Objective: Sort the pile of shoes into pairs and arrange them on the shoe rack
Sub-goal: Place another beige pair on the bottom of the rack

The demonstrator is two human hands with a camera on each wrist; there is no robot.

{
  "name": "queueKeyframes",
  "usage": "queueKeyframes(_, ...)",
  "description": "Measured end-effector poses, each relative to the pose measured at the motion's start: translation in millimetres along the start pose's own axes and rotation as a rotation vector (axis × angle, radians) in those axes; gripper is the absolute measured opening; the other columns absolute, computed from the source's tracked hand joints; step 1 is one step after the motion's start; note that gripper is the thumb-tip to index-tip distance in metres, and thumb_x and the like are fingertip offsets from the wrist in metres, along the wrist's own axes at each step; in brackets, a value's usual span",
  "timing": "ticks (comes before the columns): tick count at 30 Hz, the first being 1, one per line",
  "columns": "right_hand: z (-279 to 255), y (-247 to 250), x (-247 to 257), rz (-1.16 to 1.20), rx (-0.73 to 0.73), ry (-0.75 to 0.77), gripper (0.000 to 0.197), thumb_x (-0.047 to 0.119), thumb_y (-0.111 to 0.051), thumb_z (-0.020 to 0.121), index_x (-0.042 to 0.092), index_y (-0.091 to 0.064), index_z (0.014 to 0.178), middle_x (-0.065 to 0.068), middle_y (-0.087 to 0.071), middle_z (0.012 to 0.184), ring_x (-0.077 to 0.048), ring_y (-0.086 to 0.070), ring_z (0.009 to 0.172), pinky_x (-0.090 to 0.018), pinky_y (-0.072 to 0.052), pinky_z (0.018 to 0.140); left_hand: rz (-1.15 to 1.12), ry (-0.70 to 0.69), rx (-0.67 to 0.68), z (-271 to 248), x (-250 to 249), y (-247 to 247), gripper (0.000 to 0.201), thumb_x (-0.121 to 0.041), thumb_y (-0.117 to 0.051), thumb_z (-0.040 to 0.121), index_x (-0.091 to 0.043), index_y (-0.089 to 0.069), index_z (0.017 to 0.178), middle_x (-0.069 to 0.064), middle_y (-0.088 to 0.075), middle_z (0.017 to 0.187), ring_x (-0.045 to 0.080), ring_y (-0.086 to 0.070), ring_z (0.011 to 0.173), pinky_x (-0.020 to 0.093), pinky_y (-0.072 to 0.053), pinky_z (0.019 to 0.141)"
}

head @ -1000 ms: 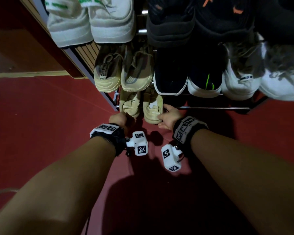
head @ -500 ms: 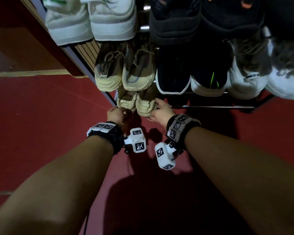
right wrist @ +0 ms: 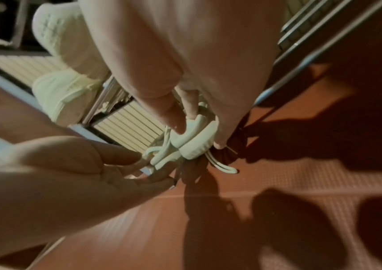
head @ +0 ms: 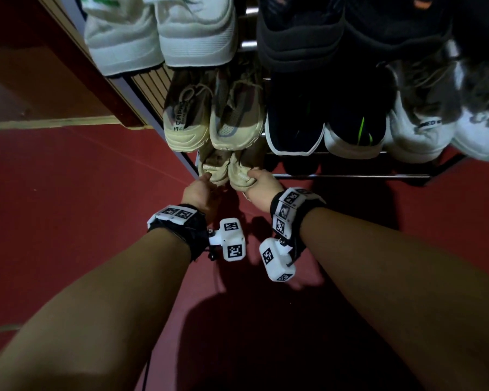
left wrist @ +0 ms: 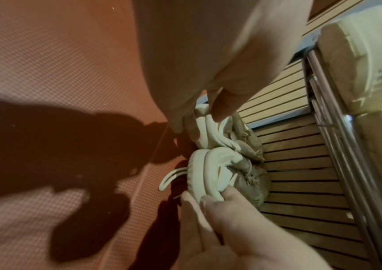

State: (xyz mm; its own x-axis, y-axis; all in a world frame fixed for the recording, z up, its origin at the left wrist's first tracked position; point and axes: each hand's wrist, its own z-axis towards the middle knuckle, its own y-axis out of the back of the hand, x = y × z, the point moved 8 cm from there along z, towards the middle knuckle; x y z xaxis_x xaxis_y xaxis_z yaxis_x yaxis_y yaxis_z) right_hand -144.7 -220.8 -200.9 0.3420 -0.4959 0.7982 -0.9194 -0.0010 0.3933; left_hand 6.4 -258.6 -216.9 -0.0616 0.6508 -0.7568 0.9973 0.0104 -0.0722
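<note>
Two cream sneakers lie side by side, toes in under the shoe rack's (head: pixel 350 176) lowest level, heels toward me. My left hand (head: pixel 201 190) holds the heel of the left cream sneaker (head: pixel 213 167); in the left wrist view its thumb and fingers pinch that heel (left wrist: pixel 210 135). My right hand (head: pixel 261 184) grips the heel of the right cream sneaker (head: pixel 242 173), with the thumb pressed on the collar in the right wrist view (right wrist: pixel 194 140). The sneakers' toes are hidden under the shelf above.
Directly above sits a beige pair (head: pixel 212 119), beside it a black pair with white soles (head: pixel 322 128) and a white pair (head: pixel 424 131). The top shelf holds a white pair (head: pixel 158 38) and a black pair (head: pixel 336 29). A slatted wooden panel (head: pixel 150 83) stands left; red floor (head: pixel 68 207) lies around.
Both hands have pushed the cream sneakers forward, deeper under the rack; less of each shoe shows below the beige pair than a second ago.
</note>
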Motion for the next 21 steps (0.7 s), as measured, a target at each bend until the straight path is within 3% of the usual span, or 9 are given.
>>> queueKeyframes(2, -1, 1, 0, -0.04, -0.017, 0.023, 0.053, 0.005, -0.057, 0.088, 0.01, -0.048, 0.14, -0.01, -0.043, 0.145, -0.028, -0.043, 0.133, -0.03, -0.031, 0.112, 0.001, -0.008, -0.003, 2, 0, 3, 0.017, -0.02, -0.041, 0.101, -0.019, -0.051, 0.088, 0.0, -0.057, 0.087, 0.011, -0.058, 0.073, 0.023, -0.051, 0.064)
queueKeyframes(4, -2, 3, 1, -0.052, -0.039, 0.045, 0.049, 0.006, -0.058, 0.088, 0.01, -0.052, 0.136, -0.01, -0.045, 0.141, -0.027, -0.046, 0.13, -0.029, -0.033, 0.111, -0.014, -0.003, -0.001, 3, 1, 5, 0.014, -0.022, -0.043, 0.1, -0.019, -0.052, 0.091, -0.001, -0.058, 0.088, 0.009, -0.061, 0.068, 0.02, -0.053, 0.058)
queueKeyframes(7, -5, 3, 2, -0.091, -0.066, 0.078, 0.045, 0.008, -0.061, 0.084, 0.01, -0.058, 0.129, -0.008, -0.048, 0.134, -0.026, -0.049, 0.124, -0.03, -0.036, 0.109, -0.038, -0.006, -0.013, 2, 2, 6, 0.012, -0.02, -0.045, 0.099, -0.014, -0.051, 0.108, 0.0, -0.061, 0.087, 0.008, -0.064, 0.064, 0.019, -0.055, 0.058)
queueKeyframes(9, -4, 3, 2, -0.109, -0.06, 0.08, 0.044, 0.009, -0.062, 0.082, 0.011, -0.06, 0.126, -0.007, -0.049, 0.13, -0.027, -0.051, 0.121, -0.031, -0.038, 0.108, -0.039, 0.006, -0.011, 0, 1, 4, 0.019, -0.015, -0.044, 0.098, -0.01, -0.051, 0.115, 0.002, -0.067, 0.088, 0.012, -0.065, 0.073, 0.022, -0.056, 0.064)
queueKeyframes(11, -2, 5, 4, -0.082, -0.024, 0.07, 0.042, 0.008, -0.062, 0.081, 0.011, -0.062, 0.124, -0.012, -0.048, 0.13, -0.03, -0.049, 0.123, -0.035, -0.038, 0.108, -0.043, 0.03, 0.027, -3, -1, -2, 0.034, -0.002, -0.042, 0.093, -0.006, -0.056, 0.123, 0.013, -0.07, 0.107, 0.022, -0.068, 0.088, 0.029, -0.056, 0.071)
queueKeyframes(14, -3, 7, 6, -0.049, 0.053, 0.032, 0.049, 0.006, -0.063, 0.081, 0.015, -0.059, 0.128, -0.018, -0.038, 0.145, -0.032, -0.037, 0.136, -0.04, -0.033, 0.112, -0.051, 0.065, 0.063, -12, -2, -8, 0.052, 0.005, -0.037, 0.086, -0.01, -0.053, 0.133, 0.014, -0.064, 0.116, 0.027, -0.065, 0.101, 0.033, -0.051, 0.08)
queueKeyframes(16, -7, 8, 6, -0.015, 0.062, 0.025, 0.058, 0.005, -0.064, 0.077, 0.018, -0.054, 0.133, -0.013, -0.038, 0.145, -0.028, -0.038, 0.136, -0.039, -0.034, 0.112, -0.084, 0.081, 0.069, -16, -2, -11, 0.05, 0.004, -0.036, 0.085, -0.012, -0.056, 0.128, 0.011, -0.063, 0.115, 0.027, -0.064, 0.104, 0.035, -0.048, 0.089)
queueKeyframes(18, -12, 7, 5, 0.018, 0.074, 0.025, 0.07, 0.004, -0.065, 0.076, 0.019, -0.044, 0.141, -0.007, -0.038, 0.144, -0.026, -0.042, 0.133, -0.04, -0.037, 0.111, -0.102, 0.078, 0.054, -19, -1, -14, 0.036, 0.005, -0.037, 0.085, -0.009, -0.062, 0.107, 0.01, -0.066, 0.108, 0.025, -0.065, 0.1, 0.036, -0.048, 0.093)
queueKeyframes(21, -23, 13, 4, 0.031, 0.082, 0.019, 0.071, 0.004, -0.064, 0.08, 0.017, -0.04, 0.145, -0.006, -0.046, 0.141, -0.025, -0.049, 0.127, -0.04, -0.041, 0.107, -0.012, 0.088, 0.022, -31, -2, -22, 0.018, -0.001, -0.045, 0.088, -0.012, -0.057, 0.081, 0.004, -0.059, 0.078, 0.019, -0.058, 0.075, 0.028, -0.053, 0.066)
